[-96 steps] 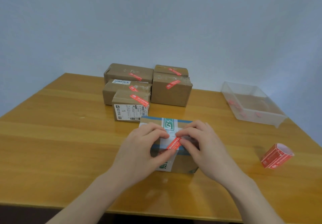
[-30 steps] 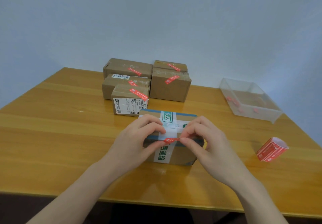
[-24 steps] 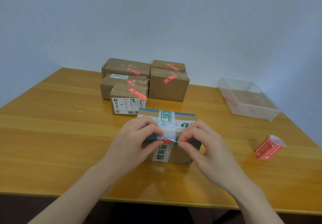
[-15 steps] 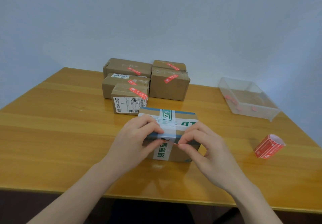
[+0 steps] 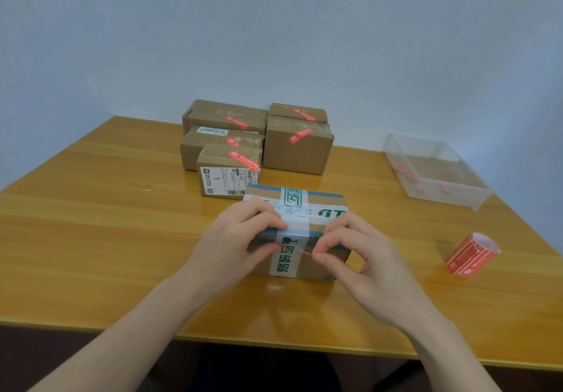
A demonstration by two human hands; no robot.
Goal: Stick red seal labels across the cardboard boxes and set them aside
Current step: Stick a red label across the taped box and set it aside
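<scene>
While both hands pinch a red seal label (image 5: 306,252) at the cardboard box (image 5: 323,209) front edge, left hand (image 5: 234,244) grip clamped, right hand (image 5: 359,257) grip clamped, box mid-worktop (image 5: 91,224), sealed boxes (image 5: 256,141) behind

**Wooden table and its load**

The wooden table (image 5: 91,224) carries a taped cardboard box (image 5: 327,205) right under both hands. Beyond the fingertips sits a cluster of sealed boxes (image 5: 292,154), each with a red label on top. Well out past the right hand (image 5: 359,257) lies a roll of red labels (image 5: 470,254), and farther off on that side a clear plastic tray (image 5: 475,192).
</scene>
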